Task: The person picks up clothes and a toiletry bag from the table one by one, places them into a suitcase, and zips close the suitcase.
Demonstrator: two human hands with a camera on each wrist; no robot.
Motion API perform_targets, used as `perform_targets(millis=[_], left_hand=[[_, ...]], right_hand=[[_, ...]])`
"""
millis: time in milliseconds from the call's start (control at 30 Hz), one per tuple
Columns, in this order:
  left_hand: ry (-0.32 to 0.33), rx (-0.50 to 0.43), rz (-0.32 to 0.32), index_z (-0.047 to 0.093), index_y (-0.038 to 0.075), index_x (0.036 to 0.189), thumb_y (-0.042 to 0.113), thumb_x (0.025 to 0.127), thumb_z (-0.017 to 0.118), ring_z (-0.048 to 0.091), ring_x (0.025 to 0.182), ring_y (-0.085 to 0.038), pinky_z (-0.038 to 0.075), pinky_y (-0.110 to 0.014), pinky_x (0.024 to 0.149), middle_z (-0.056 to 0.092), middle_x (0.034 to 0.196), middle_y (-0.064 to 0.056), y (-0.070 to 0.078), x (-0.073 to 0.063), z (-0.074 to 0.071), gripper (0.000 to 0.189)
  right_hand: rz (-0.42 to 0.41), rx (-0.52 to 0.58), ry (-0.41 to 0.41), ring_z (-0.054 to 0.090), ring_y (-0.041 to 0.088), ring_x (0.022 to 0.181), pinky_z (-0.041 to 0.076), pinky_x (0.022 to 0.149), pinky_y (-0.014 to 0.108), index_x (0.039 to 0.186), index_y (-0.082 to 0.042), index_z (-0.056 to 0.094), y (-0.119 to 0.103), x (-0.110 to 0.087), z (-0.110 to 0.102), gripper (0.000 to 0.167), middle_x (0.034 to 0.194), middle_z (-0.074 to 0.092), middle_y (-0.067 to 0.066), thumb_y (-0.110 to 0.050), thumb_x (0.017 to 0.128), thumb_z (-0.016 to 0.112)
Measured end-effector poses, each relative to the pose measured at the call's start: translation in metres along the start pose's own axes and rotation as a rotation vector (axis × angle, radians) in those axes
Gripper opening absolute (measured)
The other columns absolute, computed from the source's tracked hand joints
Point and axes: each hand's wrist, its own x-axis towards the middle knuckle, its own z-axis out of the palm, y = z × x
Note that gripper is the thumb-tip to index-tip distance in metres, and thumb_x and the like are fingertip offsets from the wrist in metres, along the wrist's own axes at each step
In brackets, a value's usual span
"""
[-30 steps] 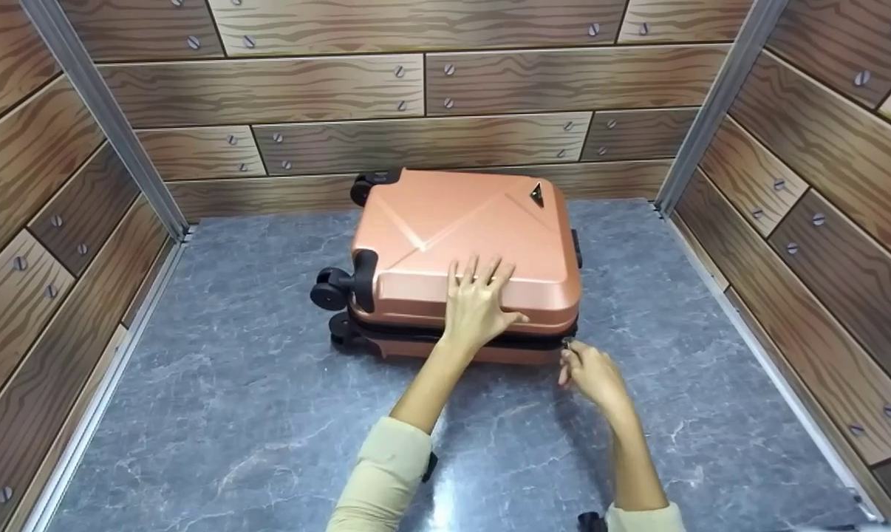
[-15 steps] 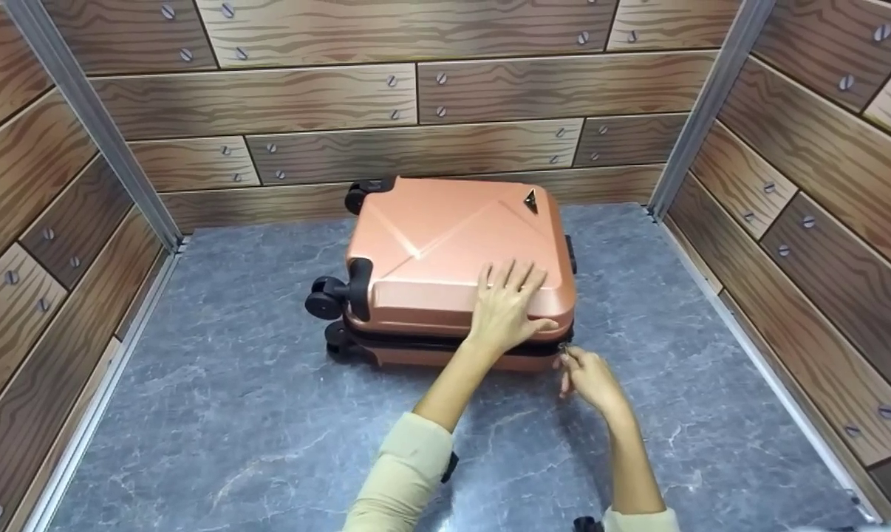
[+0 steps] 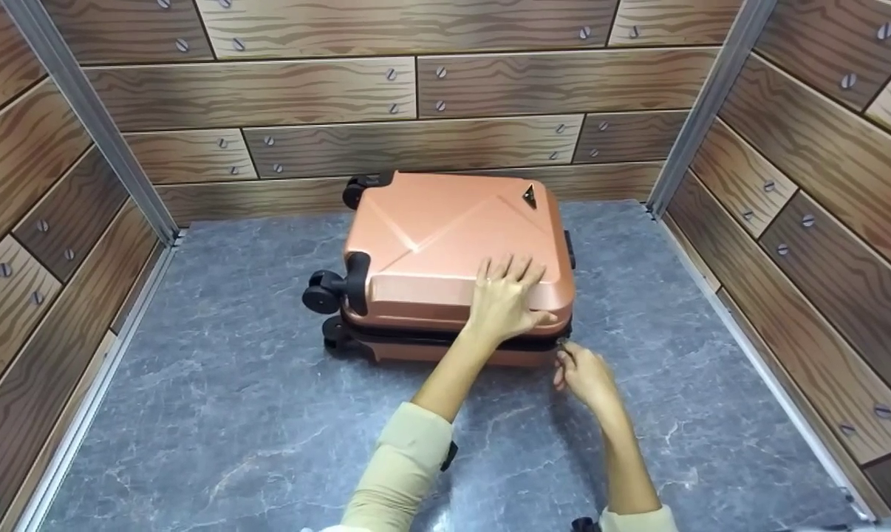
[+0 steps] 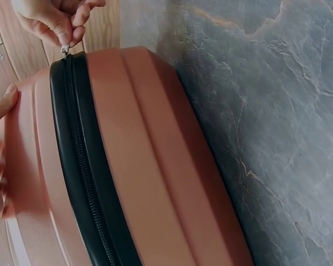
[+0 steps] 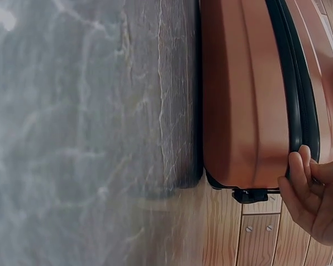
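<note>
A copper-pink hard-shell suitcase (image 3: 445, 222) lies flat on the floor, its black wheels (image 3: 322, 292) pointing left. Along its near side runs a black zipper (image 4: 80, 144), closed over the stretch seen in the left wrist view. My left hand (image 3: 503, 301) rests spread on the near edge of the upper shell, fingers on top and thumb toward the right corner. At the near right corner my right hand (image 3: 586, 373) pinches the metal zipper pull (image 4: 65, 50) between thumb and fingers. In the right wrist view, its curled fingers (image 5: 299, 177) sit beside the zipper band.
Grey marbled flooring (image 3: 216, 414) surrounds the suitcase. Wood-patterned panels (image 3: 327, 89) stand behind it and on both sides, with metal posts (image 3: 685, 111) at the corners. A black fitting (image 5: 250, 195) sticks out from the suitcase's right end.
My left hand has slid right along the suitcase's near edge, toward the corner. My right hand keeps its pinch on the zipper pull at nearly the same spot.
</note>
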Motion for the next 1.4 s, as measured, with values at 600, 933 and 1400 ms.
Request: perform_targets(millis=[600, 933, 1400], left_hand=[[-0.045, -0.001, -0.021, 0.062, 0.025, 0.12, 0.068, 0.058, 0.068, 0.049, 0.115, -0.025, 0.034, -0.048, 0.096, 0.058, 0.122, 0.002, 0.002, 0.004, -0.002, 0.076], [-0.062, -0.004, -0.032, 0.061, 0.026, 0.121, 0.068, 0.057, 0.068, 0.048, 0.115, -0.024, 0.034, -0.048, 0.096, 0.057, 0.123, 0.002, 0.003, 0.004, -0.003, 0.077], [-0.046, -0.014, -0.029, 0.062, 0.026, 0.119, 0.067, 0.056, 0.069, 0.049, 0.113, -0.022, 0.035, -0.047, 0.096, 0.058, 0.121, 0.004, 0.0, 0.004, -0.002, 0.075]], right_hand=[[-0.001, -0.032, -0.002, 0.056, 0.013, 0.045, 0.045, 0.055, 0.037, 0.078, -0.003, 0.058, -0.009, -0.004, 0.0, 0.018, 0.051, 0.057, -0.003, -0.005, 0.092, 0.048], [0.02, -0.021, -0.028, 0.057, 0.015, 0.046, 0.045, 0.054, 0.036, 0.08, -0.004, 0.059, -0.011, -0.006, 0.0, 0.017, 0.052, 0.057, -0.002, -0.005, 0.093, 0.048], [0.023, 0.119, -0.041, 0.061, 0.023, 0.049, 0.05, 0.058, 0.038, 0.082, 0.002, 0.058, -0.017, -0.005, 0.007, 0.017, 0.053, 0.059, 0.002, -0.001, 0.093, 0.045]])
